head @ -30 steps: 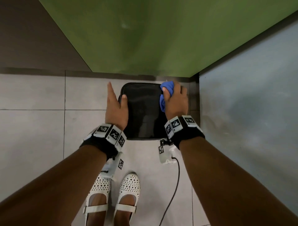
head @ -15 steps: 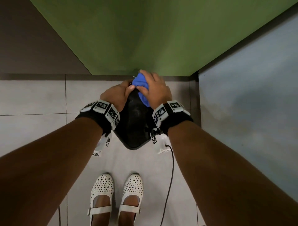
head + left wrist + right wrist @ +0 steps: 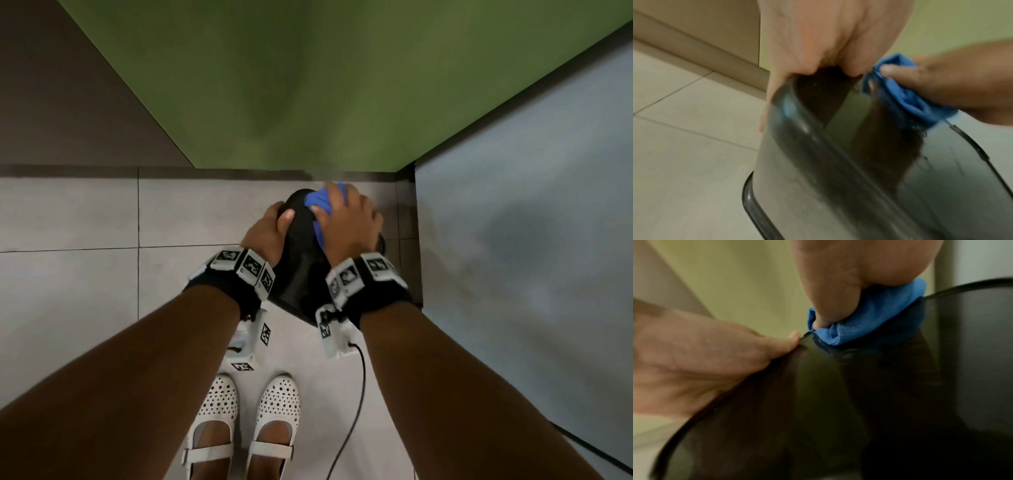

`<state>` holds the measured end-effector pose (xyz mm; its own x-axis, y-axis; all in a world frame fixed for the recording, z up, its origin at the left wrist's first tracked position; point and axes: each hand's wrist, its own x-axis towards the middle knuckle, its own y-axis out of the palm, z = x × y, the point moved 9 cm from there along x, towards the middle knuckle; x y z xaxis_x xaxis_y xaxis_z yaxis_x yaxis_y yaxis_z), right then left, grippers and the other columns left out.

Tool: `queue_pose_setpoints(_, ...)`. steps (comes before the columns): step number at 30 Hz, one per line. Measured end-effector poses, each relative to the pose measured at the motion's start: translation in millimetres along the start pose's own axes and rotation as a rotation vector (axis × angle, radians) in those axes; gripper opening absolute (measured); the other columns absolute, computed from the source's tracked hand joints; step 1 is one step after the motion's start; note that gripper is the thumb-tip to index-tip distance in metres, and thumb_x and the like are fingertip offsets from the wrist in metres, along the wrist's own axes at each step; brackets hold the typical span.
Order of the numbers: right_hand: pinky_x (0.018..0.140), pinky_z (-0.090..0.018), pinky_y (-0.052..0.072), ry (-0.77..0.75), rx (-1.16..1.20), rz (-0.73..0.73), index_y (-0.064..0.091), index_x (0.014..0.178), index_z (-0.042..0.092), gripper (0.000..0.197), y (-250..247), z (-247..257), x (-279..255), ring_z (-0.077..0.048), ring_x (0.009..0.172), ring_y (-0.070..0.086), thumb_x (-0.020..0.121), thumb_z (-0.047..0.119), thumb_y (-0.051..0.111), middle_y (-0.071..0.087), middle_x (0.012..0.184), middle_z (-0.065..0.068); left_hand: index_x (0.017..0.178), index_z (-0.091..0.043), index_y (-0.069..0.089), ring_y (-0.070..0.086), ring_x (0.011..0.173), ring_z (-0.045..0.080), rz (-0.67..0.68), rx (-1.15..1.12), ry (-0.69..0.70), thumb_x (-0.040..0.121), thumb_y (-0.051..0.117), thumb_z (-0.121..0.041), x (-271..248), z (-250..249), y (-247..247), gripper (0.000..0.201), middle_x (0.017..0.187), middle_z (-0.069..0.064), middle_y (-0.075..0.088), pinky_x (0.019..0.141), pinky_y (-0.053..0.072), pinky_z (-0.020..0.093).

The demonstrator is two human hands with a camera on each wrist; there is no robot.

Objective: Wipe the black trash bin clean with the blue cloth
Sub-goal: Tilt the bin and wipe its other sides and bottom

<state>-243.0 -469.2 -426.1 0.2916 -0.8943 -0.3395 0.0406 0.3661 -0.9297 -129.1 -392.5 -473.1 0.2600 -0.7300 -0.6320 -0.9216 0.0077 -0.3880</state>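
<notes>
The black trash bin (image 3: pixel 301 270) stands on the floor in the corner, turned at an angle between my wrists. My left hand (image 3: pixel 270 229) grips the bin's far left rim, thumb on top; in the left wrist view the left hand (image 3: pixel 818 53) curls over the bin's (image 3: pixel 818 186) edge. My right hand (image 3: pixel 349 222) grips the bunched blue cloth (image 3: pixel 320 205) and presses it on the bin's far right rim. The right wrist view shows the blue cloth (image 3: pixel 865 316) under my right hand (image 3: pixel 849 277) against the glossy bin (image 3: pixel 838 402).
A green wall (image 3: pixel 325 85) stands right behind the bin and a grey wall (image 3: pixel 531 222) closes the right side. Grey floor tiles (image 3: pixel 85 291) spread to the left. My white shoes (image 3: pixel 246 428) stand near the bin, with a black cable (image 3: pixel 356 394) hanging beside them.
The bin has turned from square to angled. My left hand went from flat at its side to gripping the rim. My right hand with the cloth swept left, then back right.
</notes>
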Motion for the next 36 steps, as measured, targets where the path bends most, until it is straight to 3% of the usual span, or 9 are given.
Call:
queue_pose_setpoints(7, 0.11, -0.048, 0.021, -0.102, -0.009, -0.011, 0.029, 0.143, 0.031, 0.051, -1, 14, 4, -0.025, 0.128, 0.036, 0.095, 0.049, 0.035, 0.039, 0.142, -0.003, 0.138, -0.017, 0.04, 0.047, 0.126, 0.032, -0.216, -0.107, -0.058, 0.098, 0.029, -0.036, -11, 12, -5, 0.045, 0.136, 0.014, 0.052, 0.104, 0.035, 0.032)
queue_pose_setpoints(13, 0.102, -0.048, 0.036, 0.287, 0.226, -0.06, 0.03, 0.142, 0.023, 0.054, 3, -73, -26, -0.035, 0.124, 0.039, 0.095, 0.047, 0.039, 0.039, 0.137, -0.016, 0.136, -0.019, 0.041, 0.046, 0.127, 0.031, -0.206, -0.126, -0.081, 0.097, 0.029, -0.04, -9, 16, -5, 0.046, 0.136, 0.012, 0.052, 0.107, 0.033, 0.033)
queue_pose_setpoints(17, 0.102, -0.045, 0.034, 0.553, 0.393, -0.153, 0.024, 0.145, 0.019, 0.058, 12, -74, -39, -0.037, 0.126, 0.036, 0.095, 0.044, 0.04, 0.03, 0.143, -0.019, 0.137, -0.017, 0.04, 0.045, 0.127, 0.031, -0.193, -0.138, -0.093, 0.098, 0.027, -0.04, -9, 15, -5, 0.047, 0.136, 0.013, 0.051, 0.107, 0.032, 0.032)
queue_pose_setpoints(21, 0.114, -0.053, 0.013, 0.39, 0.153, -0.056, 0.004, 0.149, 0.025, 0.062, 14, -44, -35, -0.033, 0.143, 0.002, 0.097, 0.046, 0.032, -0.001, 0.157, -0.013, 0.138, -0.018, 0.038, 0.044, 0.128, 0.032, -0.22, -0.152, -0.115, 0.098, 0.025, -0.041, -11, 16, -9, 0.048, 0.138, 0.012, 0.05, 0.108, 0.031, 0.035)
queue_pose_setpoints(24, 0.114, -0.054, 0.005, 0.236, 0.053, -0.017, -0.002, 0.149, 0.026, 0.065, 18, -30, -46, -0.032, 0.144, -0.008, 0.097, 0.043, 0.034, -0.01, 0.157, -0.011, 0.138, -0.018, 0.038, 0.043, 0.129, 0.032, -0.226, -0.17, -0.137, 0.098, 0.026, -0.041, -13, 16, -9, 0.048, 0.138, 0.012, 0.05, 0.108, 0.03, 0.034)
queue_pose_setpoints(26, 0.113, -0.054, 0.003, 0.087, -0.01, 0.034, -0.001, 0.149, 0.026, 0.067, 28, -19, -64, -0.033, 0.144, -0.007, 0.095, 0.044, 0.034, -0.009, 0.157, -0.012, 0.139, -0.019, 0.037, 0.043, 0.129, 0.031, -0.225, -0.175, -0.144, 0.098, 0.027, -0.04, -12, 17, -10, 0.047, 0.139, 0.012, 0.049, 0.109, 0.03, 0.032)
queue_pose_setpoints(30, 0.108, -0.056, 0.016, -0.225, -0.11, 0.017, 0.024, 0.146, 0.021, 0.068, 31, -18, -95, -0.037, 0.141, 0.018, 0.085, 0.042, 0.046, 0.018, 0.154, -0.018, 0.142, -0.023, 0.032, 0.041, 0.132, 0.031, -0.238, -0.168, -0.129, 0.098, 0.029, -0.039, -17, 13, -12, 0.047, 0.142, 0.01, 0.046, 0.109, 0.029, 0.031)
queue_pose_setpoints(32, 0.11, -0.054, 0.006, -0.189, -0.133, 0.068, 0.01, 0.148, 0.024, 0.07, 29, -37, -83, -0.036, 0.143, 0.004, 0.09, 0.041, 0.045, 0.005, 0.156, -0.015, 0.141, -0.027, 0.033, 0.046, 0.126, 0.033, -0.252, -0.143, -0.092, 0.098, 0.027, -0.04, -21, 10, -11, 0.046, 0.137, 0.012, 0.051, 0.105, 0.034, 0.032)
queue_pose_setpoints(36, 0.116, -0.053, 0.003, 0.186, 0.031, 0.051, -0.001, 0.149, 0.027, 0.061, 9, -58, -34, -0.036, 0.142, -0.011, 0.098, 0.044, 0.028, -0.011, 0.156, -0.012, 0.14, -0.028, 0.033, 0.053, 0.117, 0.036, -0.284, -0.119, -0.034, 0.098, 0.025, -0.04, -25, 8, -8, 0.044, 0.128, 0.015, 0.058, 0.097, 0.041, 0.036)
